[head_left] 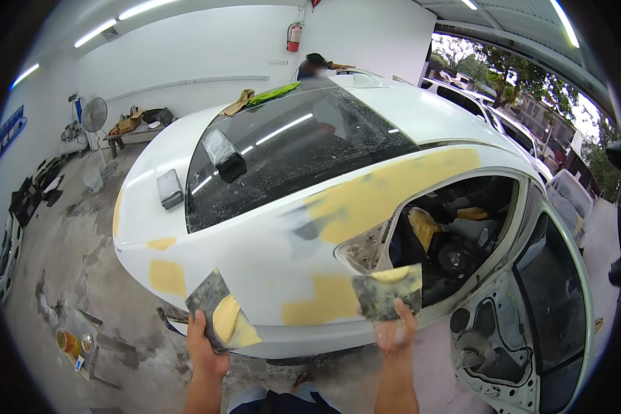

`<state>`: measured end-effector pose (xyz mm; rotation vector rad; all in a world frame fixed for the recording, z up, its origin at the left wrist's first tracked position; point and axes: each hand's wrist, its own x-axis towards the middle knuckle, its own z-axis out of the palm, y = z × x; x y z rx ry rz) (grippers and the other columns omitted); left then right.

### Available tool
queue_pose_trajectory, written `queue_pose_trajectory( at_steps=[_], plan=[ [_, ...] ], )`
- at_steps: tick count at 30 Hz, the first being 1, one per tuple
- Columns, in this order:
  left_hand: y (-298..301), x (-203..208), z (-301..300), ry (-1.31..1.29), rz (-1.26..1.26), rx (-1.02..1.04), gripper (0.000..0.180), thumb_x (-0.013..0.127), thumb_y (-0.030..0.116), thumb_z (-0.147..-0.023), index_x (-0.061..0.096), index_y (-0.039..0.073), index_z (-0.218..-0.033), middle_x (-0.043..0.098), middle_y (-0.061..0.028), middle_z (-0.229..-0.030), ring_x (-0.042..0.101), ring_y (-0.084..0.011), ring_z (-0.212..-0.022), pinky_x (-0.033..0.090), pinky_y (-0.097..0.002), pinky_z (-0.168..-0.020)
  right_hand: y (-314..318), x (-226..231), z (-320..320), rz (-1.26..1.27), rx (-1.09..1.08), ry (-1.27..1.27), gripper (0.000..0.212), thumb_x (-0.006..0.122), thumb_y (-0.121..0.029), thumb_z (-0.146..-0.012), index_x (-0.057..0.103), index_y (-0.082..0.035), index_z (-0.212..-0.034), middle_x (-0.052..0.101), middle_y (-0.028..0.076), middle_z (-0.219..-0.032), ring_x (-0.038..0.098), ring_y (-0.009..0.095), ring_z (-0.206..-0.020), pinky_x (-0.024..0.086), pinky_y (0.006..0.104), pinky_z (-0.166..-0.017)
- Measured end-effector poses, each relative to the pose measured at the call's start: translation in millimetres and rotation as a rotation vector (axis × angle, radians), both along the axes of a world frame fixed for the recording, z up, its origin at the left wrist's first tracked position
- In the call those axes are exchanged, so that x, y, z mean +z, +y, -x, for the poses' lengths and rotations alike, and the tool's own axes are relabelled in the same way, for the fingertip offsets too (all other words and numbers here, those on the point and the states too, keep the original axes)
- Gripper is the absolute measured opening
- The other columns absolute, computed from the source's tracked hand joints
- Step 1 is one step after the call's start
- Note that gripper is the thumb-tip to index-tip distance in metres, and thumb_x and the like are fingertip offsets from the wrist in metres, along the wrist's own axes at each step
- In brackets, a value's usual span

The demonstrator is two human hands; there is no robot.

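Note:
My left hand grips a dark, stained flat board with a thick mound of yellow body filler on it. My right hand is closed on the lower edge of a dark flat spreader, which carries yellow filler along its top edge. Both tools are held up over the near side of a white car body. Dry-looking yellow patches cover parts of it, including one between my hands and a long one beside the rear window.
An open car door stands at the right, beside the doorway. Two wrapped blocks and cloths lie on the car. A small stool with an orange tub is at lower left. Another person is beyond the car.

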<state>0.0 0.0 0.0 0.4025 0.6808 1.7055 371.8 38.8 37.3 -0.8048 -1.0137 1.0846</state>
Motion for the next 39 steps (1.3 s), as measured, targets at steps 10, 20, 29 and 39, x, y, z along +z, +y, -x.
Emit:
queue_pose_trajectory(
  at_steps=[10,20,29,39],
  plan=[
    [19,-1,26,-0.008,-0.001,0.032,0.048,0.049,0.031,-0.113,0.044,0.004,-0.153,0.061,-0.0134,-0.142,0.064,-0.0285,-0.128,0.054,-0.0448,-0.107,141,77,124,-0.451,-0.469,-1.921,0.076,0.078,-0.009,-0.070,0.062,-0.022,-0.143,0.055,0.006,-0.149,0.049,0.028,-0.144,0.036,0.0613,-0.097],
    [49,-4,122,0.066,0.079,0.101,0.044,0.046,0.034,-0.115,0.050,0.003,-0.146,0.065,-0.0129,-0.137,0.067,-0.0265,-0.124,0.055,-0.0431,-0.105,113,-11,116,-0.432,-0.603,-1.899,0.064,0.080,-0.027,-0.076,0.068,-0.022,-0.139,0.058,0.006,-0.149,0.052,0.028,-0.143,0.033,0.0606,-0.101],
    [69,-4,136,0.042,0.029,-0.022,0.048,0.045,0.034,-0.115,0.047,0.002,-0.151,0.062,-0.0138,-0.143,0.065,-0.0268,-0.129,0.054,-0.0438,-0.108,123,75,130,-0.368,-0.594,-1.984,0.073,0.079,-0.016,-0.077,0.064,-0.031,-0.146,0.059,0.006,-0.144,0.051,0.030,-0.143,0.034,0.0561,-0.100],
    [63,-4,108,0.003,0.010,-0.018,0.051,0.044,0.036,-0.116,0.046,0.002,-0.153,0.061,-0.0143,-0.147,0.063,-0.0260,-0.132,0.052,-0.0436,-0.110,98,-32,107,-0.412,-0.570,-1.860,0.064,0.082,-0.023,-0.075,0.071,-0.029,-0.138,0.058,0.006,-0.148,0.050,0.028,-0.144,0.034,0.0605,-0.098]
  ],
)
